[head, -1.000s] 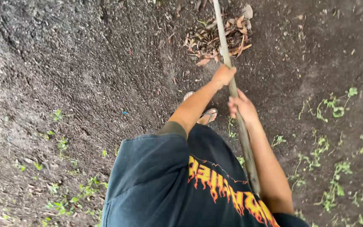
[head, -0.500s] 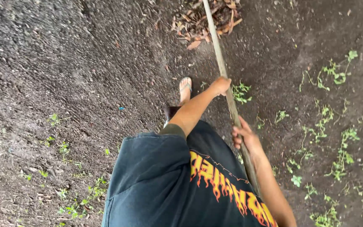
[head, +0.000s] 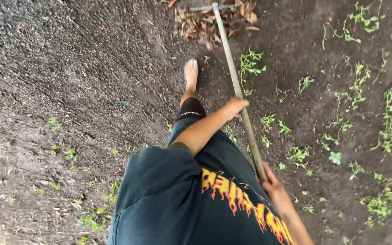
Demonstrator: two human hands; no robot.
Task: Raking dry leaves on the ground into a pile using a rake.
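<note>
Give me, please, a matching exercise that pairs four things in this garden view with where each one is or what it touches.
Things:
1. left hand
2. right hand
3. dry leaves
4. sandalled foot

Places:
A. piled at the rake's far end
B. grips the rake handle about halfway along
C. planted on bare soil left of the handle
D. grips the handle's near end

Pairs: 1-B, 2-D, 3-A, 4-C

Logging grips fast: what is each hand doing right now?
Left hand: closed on the rake handle, midway up.
Right hand: closed on the handle's near end.
</note>
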